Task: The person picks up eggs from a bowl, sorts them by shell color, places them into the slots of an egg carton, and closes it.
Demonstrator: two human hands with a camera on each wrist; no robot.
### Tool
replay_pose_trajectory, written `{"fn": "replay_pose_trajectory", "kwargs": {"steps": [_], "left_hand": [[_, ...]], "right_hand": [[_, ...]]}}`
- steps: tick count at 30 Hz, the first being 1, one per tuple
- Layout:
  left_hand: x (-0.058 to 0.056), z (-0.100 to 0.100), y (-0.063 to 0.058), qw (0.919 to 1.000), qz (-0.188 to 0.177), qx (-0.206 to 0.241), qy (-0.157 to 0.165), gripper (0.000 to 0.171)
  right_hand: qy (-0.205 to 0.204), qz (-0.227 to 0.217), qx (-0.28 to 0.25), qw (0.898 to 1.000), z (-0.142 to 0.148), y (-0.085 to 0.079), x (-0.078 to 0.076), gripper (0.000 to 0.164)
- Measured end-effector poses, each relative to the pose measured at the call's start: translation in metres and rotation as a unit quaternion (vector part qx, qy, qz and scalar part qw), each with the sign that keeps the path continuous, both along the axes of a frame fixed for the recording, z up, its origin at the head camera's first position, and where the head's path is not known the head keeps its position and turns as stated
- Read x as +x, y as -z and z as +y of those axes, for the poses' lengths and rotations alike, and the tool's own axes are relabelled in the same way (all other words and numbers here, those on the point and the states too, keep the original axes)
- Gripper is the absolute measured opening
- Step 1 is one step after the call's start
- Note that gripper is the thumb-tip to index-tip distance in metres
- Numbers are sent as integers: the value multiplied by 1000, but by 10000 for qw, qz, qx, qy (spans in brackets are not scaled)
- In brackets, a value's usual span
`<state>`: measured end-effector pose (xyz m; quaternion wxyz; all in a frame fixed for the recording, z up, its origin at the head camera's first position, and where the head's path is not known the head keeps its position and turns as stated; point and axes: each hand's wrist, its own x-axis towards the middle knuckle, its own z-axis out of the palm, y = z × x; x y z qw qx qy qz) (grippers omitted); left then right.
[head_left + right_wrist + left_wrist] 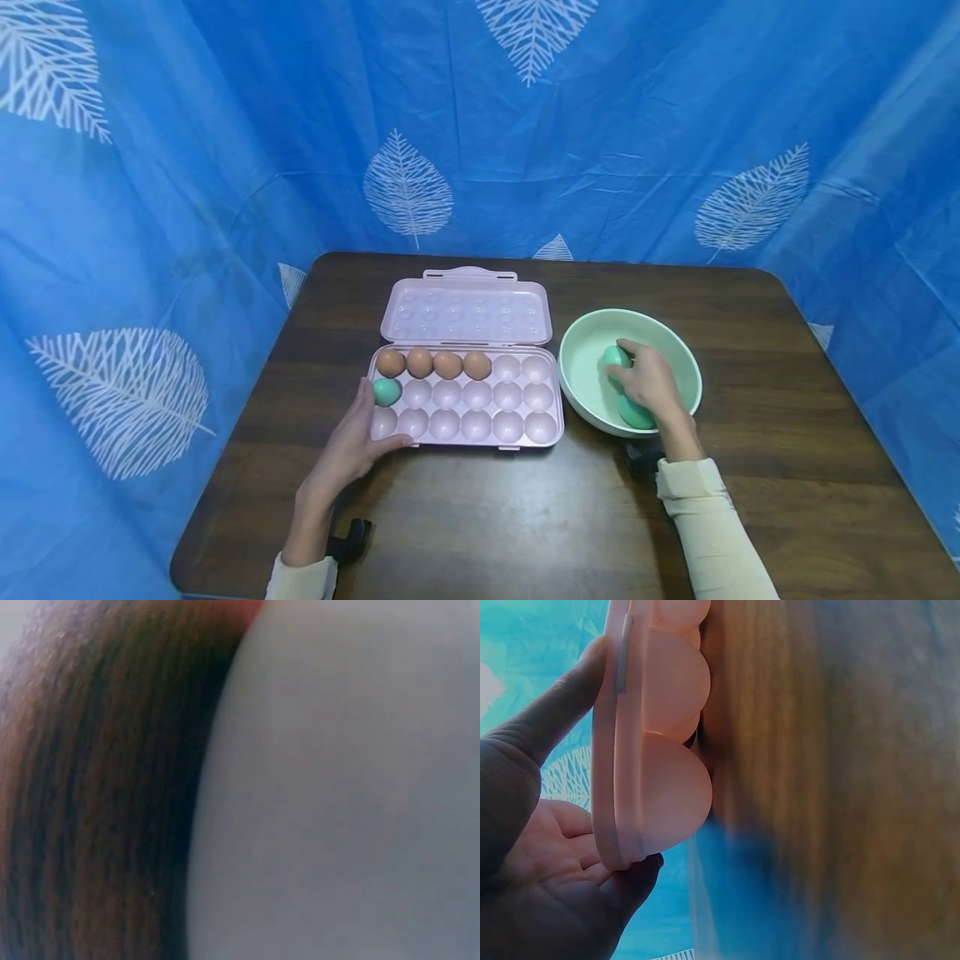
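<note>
A pale pink egg tray [492, 410] lies with its lid folded back. Several brown eggs [447, 365] fill the left part of its back row, and one green egg [387, 392] sits in the leftmost cup of the middle row. My left hand [352, 442] holds the tray's left front corner, thumb along the front edge and fingers at the left end; the left wrist view shows the tray's rounded cups [676, 791] from the side. Inside a light green bowl [585, 342], my right hand [651, 382] pinches a green egg [617, 357] between thumb and fingers.
Another green egg [636, 412] lies in the bowl beneath my right hand. The bowl stands close to the tray's right end on a dark wooden table [495, 517]. The raised lid [465, 312] lies behind the tray. A blue leaf-patterned curtain [600, 167] hangs behind and beside the table.
</note>
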<state>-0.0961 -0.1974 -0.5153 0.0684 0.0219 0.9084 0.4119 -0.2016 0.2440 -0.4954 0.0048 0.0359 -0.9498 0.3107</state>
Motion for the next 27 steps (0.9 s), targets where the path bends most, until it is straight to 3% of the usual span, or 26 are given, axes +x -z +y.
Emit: {"fn": "replay_pose_trajectory", "kwargs": {"steps": [6,14,27], "left_hand": [[-2,0,-1,10000,-42,-21,-24,121],[0,0,0,9999,-100,-41,-34,121],[-1,0,0,9998,-164,-18,-60,121]], "right_hand": [[199,514,-633,9965,-1,-1,2,51],[253,1168,-1486,9816,-4,-1,5,44],[161,2118,-1601,9640,-10,-3,10,44]]}}
